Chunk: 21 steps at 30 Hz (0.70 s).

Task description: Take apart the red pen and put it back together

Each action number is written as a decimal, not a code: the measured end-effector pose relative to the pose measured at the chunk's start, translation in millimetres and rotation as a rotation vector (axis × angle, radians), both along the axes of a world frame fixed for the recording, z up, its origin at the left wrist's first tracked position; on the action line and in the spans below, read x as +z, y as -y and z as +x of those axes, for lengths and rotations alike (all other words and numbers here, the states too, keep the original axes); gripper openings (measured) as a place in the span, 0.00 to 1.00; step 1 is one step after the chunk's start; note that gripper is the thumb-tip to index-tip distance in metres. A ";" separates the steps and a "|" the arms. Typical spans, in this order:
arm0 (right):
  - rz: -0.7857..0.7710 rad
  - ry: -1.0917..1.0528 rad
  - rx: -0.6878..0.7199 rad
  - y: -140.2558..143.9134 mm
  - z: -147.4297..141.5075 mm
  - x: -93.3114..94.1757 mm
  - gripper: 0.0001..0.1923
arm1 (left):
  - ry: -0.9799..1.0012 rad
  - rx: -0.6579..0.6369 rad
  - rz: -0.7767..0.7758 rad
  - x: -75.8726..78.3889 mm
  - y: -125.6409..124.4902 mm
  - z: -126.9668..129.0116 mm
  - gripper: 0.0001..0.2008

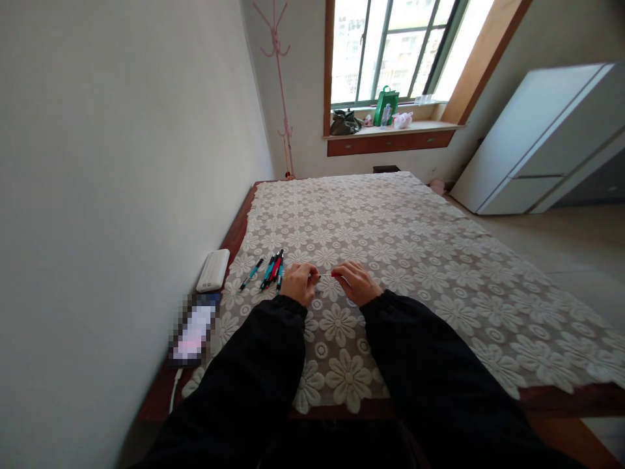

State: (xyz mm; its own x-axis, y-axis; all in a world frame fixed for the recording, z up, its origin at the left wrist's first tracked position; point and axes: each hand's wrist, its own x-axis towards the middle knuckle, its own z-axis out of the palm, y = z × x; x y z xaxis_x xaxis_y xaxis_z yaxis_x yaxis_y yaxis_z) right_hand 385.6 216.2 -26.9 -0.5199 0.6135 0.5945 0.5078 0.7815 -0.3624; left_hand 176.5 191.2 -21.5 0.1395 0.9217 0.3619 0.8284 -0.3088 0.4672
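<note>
Red pen part (336, 274) pinched in right hand (356, 281) fingers, left hand (299, 283) fingers closed on thin refill (322, 276), teal pens (272, 270) beside, no readable writing

The phone (193, 331) screen is blurred out, and the red piece (336, 274) between both hands is too small to identify.

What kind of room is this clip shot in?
Most likely a bedroom at home: a low wooden platform under a floral lace cover, a pink coat stand in the corner, and a white cabinet beside the window.
</note>
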 end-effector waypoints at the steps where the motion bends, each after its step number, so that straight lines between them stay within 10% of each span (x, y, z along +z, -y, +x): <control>1: -0.003 -0.004 -0.018 -0.5 -0.1 -0.8 0.10 | 0.004 -0.011 -0.002 0.4 0.3 0.3 0.04; 21: 0.052 0.129 -0.120 0.8 2.7 -0.3 0.10 | 0.089 -0.045 -0.021 -1.2 -0.9 -1.0 0.07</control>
State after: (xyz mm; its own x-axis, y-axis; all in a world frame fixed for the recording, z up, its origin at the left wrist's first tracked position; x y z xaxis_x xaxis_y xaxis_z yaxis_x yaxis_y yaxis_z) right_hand 388.4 215.5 -27.2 -0.5186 0.6459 0.5602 0.6385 0.7284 -0.2486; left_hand 175.5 192.1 -22.7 0.1490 0.9228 0.3554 0.7691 -0.3341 0.5449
